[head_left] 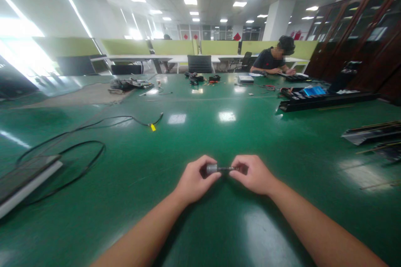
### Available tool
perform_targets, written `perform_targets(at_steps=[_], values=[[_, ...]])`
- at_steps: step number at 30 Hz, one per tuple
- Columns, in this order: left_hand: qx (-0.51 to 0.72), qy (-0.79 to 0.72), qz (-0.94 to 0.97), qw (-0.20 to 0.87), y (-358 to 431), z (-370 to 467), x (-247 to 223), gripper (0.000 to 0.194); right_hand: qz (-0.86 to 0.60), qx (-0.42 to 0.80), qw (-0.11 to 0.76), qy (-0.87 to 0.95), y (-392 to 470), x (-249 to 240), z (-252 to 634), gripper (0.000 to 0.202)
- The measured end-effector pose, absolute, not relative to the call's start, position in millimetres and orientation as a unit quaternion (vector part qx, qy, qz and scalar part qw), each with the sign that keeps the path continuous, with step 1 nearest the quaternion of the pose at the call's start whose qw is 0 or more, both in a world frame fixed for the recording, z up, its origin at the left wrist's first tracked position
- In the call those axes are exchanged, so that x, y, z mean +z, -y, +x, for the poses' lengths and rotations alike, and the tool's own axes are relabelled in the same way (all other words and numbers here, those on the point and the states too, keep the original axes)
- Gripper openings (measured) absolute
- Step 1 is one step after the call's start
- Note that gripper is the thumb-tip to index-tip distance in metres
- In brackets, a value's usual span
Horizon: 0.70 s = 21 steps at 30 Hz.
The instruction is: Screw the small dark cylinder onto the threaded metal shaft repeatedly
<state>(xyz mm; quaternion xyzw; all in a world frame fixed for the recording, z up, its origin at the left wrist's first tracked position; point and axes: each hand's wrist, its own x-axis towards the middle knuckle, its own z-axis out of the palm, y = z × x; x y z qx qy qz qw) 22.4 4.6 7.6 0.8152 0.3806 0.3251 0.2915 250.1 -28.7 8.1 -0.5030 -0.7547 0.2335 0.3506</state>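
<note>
Low in the middle of the head view, my left hand (196, 178) grips a small grey cylinder (212, 169) between thumb and fingers. A thin dark rod (224, 168) runs from the cylinder to the right. Its right end lies between the pinched thumb and fingers of my right hand (253, 174). The rod's tip is partly hidden by those fingers. Both hands are just above the green table (194, 225), with the piece held roughly level between them.
A black cable with a yellow tag (153, 127) and a flat device (28, 179) lie left. Black metal channels (316, 102) and a blue item (314, 91) are on the right. Across the table sits a person (266, 60). Small parts (194, 78) lie along the far side.
</note>
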Motion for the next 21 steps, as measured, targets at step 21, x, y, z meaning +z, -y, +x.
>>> perform_targets(at_steps=[21], values=[[0.332,-0.381,0.809,0.301,-5.2,22.0,7.3,0.022,-0.492,0.239,0.336,0.767,29.2,9.6,254.9,0.003]])
